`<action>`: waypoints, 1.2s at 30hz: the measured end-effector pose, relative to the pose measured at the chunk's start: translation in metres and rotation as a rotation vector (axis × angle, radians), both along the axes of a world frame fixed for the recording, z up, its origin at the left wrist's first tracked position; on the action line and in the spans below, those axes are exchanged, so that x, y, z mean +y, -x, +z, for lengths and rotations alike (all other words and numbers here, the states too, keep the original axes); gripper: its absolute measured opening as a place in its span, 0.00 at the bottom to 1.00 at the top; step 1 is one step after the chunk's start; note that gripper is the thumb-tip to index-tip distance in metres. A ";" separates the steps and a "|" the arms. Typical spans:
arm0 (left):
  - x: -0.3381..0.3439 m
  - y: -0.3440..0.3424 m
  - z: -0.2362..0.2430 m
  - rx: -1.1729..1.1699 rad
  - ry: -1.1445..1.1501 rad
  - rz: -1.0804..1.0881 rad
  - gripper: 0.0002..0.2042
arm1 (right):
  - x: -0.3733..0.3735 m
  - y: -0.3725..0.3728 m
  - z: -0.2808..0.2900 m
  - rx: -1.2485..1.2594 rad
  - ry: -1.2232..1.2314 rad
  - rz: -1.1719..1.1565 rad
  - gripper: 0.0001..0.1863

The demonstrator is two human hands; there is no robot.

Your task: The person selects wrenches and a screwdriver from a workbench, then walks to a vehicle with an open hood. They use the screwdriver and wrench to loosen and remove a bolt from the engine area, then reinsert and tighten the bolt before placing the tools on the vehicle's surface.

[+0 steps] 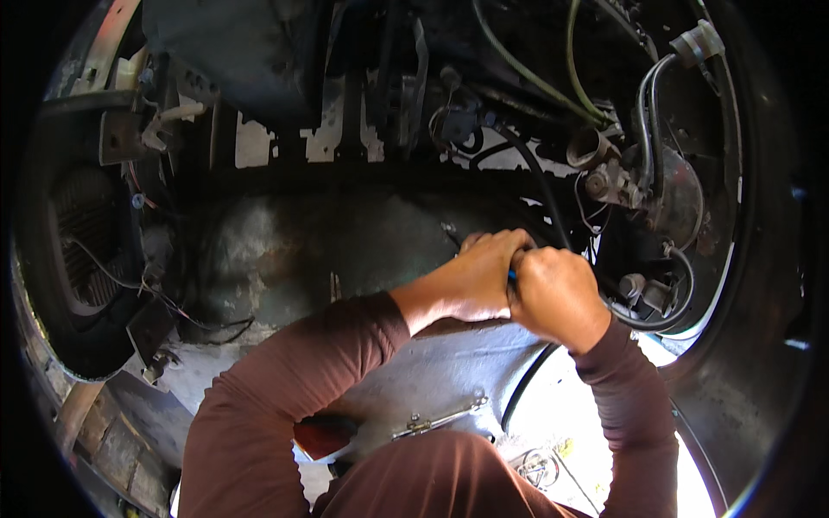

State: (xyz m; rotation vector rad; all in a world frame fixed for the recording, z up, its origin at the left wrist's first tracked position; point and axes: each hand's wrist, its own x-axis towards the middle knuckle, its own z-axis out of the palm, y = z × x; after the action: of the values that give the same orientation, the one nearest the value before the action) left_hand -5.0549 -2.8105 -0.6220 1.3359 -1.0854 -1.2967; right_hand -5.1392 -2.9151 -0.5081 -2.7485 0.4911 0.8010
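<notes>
My left hand and my right hand meet in front of a dark, worn metal panel. Both are closed, with their fingers curled in and pressed close together. A small bit of blue shows in the gap between them; the rest of whatever they grip is hidden. Just beyond the left hand's fingers a thin dark tip pokes out, too small to name. A black hose runs down from above and passes behind the right hand.
To the right sits a round metal housing with fittings and a looping black hose. Yellowish tubes hang at the top. Loose wires and a bracket stand at left. A metal rod lies below my arms.
</notes>
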 end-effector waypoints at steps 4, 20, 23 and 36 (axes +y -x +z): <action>0.002 0.002 -0.002 -0.025 0.029 -0.038 0.32 | 0.006 0.003 0.001 0.002 0.015 -0.031 0.09; -0.012 0.020 -0.008 -0.179 -0.021 -0.005 0.31 | -0.003 0.023 -0.009 -0.052 -0.054 -0.228 0.09; -0.015 0.022 -0.021 -0.208 -0.016 0.009 0.32 | -0.011 0.033 -0.016 -0.055 -0.067 -0.272 0.12; -0.057 0.041 -0.029 -0.164 -0.187 0.248 0.12 | -0.067 0.024 -0.036 -0.145 -0.138 -0.194 0.13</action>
State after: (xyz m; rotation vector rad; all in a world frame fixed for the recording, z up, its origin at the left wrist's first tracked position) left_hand -5.0960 -2.8675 -0.6511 1.6848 -0.8886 -1.1403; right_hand -5.1630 -2.9820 -0.5443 -2.5608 0.6354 0.5630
